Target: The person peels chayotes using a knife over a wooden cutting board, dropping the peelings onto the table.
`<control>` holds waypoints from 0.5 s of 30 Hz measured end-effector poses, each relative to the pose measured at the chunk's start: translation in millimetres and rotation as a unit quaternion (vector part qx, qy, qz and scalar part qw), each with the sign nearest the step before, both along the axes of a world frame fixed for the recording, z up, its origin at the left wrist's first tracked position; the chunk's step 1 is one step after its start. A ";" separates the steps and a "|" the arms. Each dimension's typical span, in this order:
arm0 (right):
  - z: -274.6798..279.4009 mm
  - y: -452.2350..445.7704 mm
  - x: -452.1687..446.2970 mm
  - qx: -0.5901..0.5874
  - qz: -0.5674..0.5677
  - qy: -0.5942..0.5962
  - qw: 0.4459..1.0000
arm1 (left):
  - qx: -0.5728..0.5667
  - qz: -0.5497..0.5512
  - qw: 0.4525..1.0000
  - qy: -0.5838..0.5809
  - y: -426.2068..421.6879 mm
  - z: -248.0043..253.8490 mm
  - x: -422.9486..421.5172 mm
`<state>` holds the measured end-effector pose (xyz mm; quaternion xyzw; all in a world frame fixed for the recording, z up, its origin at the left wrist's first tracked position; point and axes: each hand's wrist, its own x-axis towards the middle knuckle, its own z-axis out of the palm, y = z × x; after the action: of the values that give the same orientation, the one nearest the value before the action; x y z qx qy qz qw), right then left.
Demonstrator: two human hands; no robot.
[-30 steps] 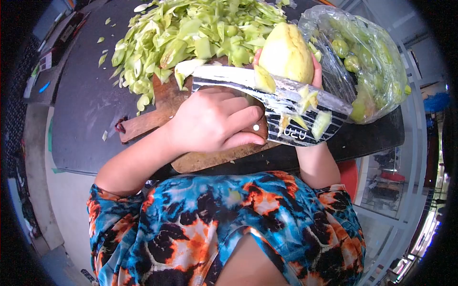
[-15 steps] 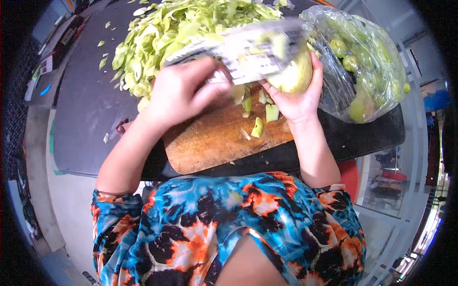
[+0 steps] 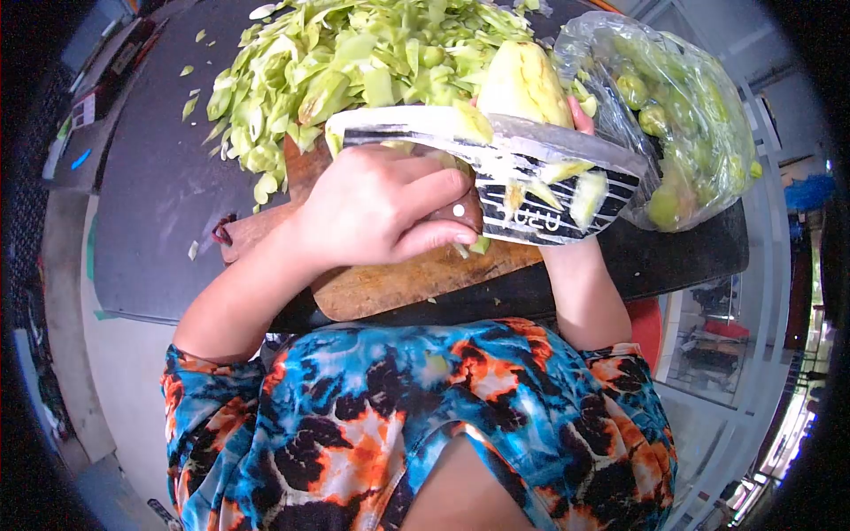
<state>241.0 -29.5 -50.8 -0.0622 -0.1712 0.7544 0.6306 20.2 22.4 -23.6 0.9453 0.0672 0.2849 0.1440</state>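
Note:
My left hand is wrapped round the wooden handle of a broad knife. The striped blade reaches to the right, with pale green bits stuck on it. Behind the blade stands a peeled, pale yellow-green fruit, held in my right hand. The blade hides most of that hand; fingertips show at the fruit's right side. The blade's upper edge lies against or just in front of the fruit's lower part. Below the knife is a wooden cutting board.
A large heap of green slices covers the back of the dark table. At the right sits a clear plastic bag of green fruit. Small scraps lie at the table's left, and a red object shows below its right edge.
Since half a second ago, the knife has swung down and toward me, now covering my right palm and part of the board. The fruit's top shows again above the blade.

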 end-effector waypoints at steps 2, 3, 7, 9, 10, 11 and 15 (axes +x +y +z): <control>-18.3 8.1 4.8 -0.069 -0.062 0.014 0.996 | 0.005 0.021 1.000 0.014 8.8 3.3 -3.3; -8.1 5.6 0.1 -0.056 -0.083 -0.065 0.993 | -0.061 0.120 0.991 -0.009 19.0 -1.6 -6.4; 14.1 -1.3 -14.6 0.000 -0.087 -0.139 0.986 | -0.152 0.354 0.921 -0.058 69.6 -12.0 -34.2; 15.1 0.8 -14.3 -0.011 -0.104 -0.140 0.985 | -0.191 0.363 0.909 -0.072 61.1 0.7 -32.8; 15.2 2.8 -15.6 -0.044 -0.125 -0.135 0.982 | -0.178 0.326 0.926 -0.071 55.2 4.0 -31.0; 14.8 3.6 -16.5 -0.076 -0.145 -0.130 0.978 | -0.179 0.266 0.942 -0.099 44.0 6.1 -25.0; -5.1 2.6 -6.2 0.000 -0.087 -0.057 0.995 | -0.114 0.123 0.985 0.033 8.8 18.7 -18.5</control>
<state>234.8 -26.9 -55.9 -0.1197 -0.2009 0.6920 0.6830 1.7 31.2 -4.8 0.9163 0.2194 0.2591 0.2122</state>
